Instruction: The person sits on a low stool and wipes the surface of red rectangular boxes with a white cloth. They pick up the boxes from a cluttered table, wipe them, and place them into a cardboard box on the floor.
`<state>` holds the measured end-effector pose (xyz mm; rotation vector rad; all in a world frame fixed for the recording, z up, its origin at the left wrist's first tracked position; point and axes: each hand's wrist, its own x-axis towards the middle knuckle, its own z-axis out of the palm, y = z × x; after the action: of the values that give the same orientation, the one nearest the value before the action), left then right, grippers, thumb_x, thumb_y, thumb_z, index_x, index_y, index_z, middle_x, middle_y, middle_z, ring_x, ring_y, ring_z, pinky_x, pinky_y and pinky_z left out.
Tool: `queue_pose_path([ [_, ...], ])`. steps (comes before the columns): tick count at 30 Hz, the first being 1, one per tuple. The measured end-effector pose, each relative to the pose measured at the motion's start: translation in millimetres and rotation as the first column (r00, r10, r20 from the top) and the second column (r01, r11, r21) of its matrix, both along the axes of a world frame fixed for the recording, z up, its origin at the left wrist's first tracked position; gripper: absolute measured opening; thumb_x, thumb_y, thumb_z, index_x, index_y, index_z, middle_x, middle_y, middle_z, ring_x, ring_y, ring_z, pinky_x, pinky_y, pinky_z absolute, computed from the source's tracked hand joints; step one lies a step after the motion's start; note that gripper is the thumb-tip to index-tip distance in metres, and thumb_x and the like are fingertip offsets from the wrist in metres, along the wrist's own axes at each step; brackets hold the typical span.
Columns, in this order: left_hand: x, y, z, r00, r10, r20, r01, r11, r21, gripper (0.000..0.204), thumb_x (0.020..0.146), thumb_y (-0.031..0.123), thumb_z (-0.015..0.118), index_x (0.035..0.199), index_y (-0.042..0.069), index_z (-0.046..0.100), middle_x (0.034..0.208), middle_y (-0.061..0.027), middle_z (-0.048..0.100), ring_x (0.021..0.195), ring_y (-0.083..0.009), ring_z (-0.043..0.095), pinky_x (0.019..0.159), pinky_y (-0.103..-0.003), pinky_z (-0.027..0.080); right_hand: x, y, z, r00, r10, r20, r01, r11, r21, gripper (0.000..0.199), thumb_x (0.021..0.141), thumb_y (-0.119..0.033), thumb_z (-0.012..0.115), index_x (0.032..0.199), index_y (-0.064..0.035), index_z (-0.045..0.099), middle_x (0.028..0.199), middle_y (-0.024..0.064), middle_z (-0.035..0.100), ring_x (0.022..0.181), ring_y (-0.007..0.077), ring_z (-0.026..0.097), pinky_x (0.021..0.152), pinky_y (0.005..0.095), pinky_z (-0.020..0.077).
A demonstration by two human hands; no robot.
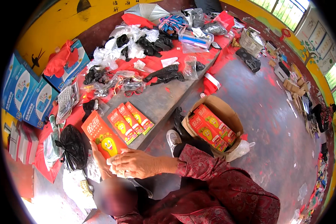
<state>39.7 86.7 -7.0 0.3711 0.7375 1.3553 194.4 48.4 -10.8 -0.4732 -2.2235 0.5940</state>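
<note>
My left hand (100,161) grips the lower left side of a red box (94,128) printed with a smiling yellow foot-shaped cartoon. The box is held tilted over the near end of a grey ledge. Closed fingers of my right hand (140,163) press a crumpled white cloth (117,172) against the box's lower end; part of the cloth is hidden under them. Just beyond, three similar red boxes (122,124) lie side by side on the ledge. More of these red boxes (209,128) stand in an open cardboard carton (233,115) on the floor to the right.
Plastic bags (119,46) and black bags cover the red cloth at the back of the ledge (168,98). A clear plastic bin (196,39) sits there too. Blue boxes (30,93) lean at the left wall. Crates (251,42) and scraps line the right wall.
</note>
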Motion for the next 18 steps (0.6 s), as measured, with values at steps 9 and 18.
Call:
queue_pose_path([
  [9,-12.5,1.6,-18.8,0.999,-0.022,-0.042,0.022,1.000,-0.012,0.045,0.093,0.042,0.042,0.115,0.004,0.049,0.106,-0.0108,0.060,0.089,-0.0230,0.061,0.075,-0.036,0.052,-4.7,-2.4,10.5,0.978,0.193,0.084,-0.189,0.981,-0.044,0.019,0.080,-0.017,0.057,0.096,-0.0100,0.064,0.106,0.0010,0.060,0.108,0.0164,0.053,0.103,0.0461,0.0235],
  [18,-30.1,12.4,-32.6,0.996,0.094,-0.005,-0.093,0.989,0.115,0.044,0.094,0.039,0.041,0.120,0.004,0.047,0.113,-0.0104,0.057,0.097,-0.0237,0.058,0.084,-0.037,0.048,47.5,37.8,16.7,0.981,-0.184,-0.058,0.173,0.972,-0.160,0.011,0.078,-0.015,0.059,0.088,-0.0112,0.063,0.097,0.0014,0.064,0.097,0.0212,0.058,0.090,0.0422,0.0375],
])
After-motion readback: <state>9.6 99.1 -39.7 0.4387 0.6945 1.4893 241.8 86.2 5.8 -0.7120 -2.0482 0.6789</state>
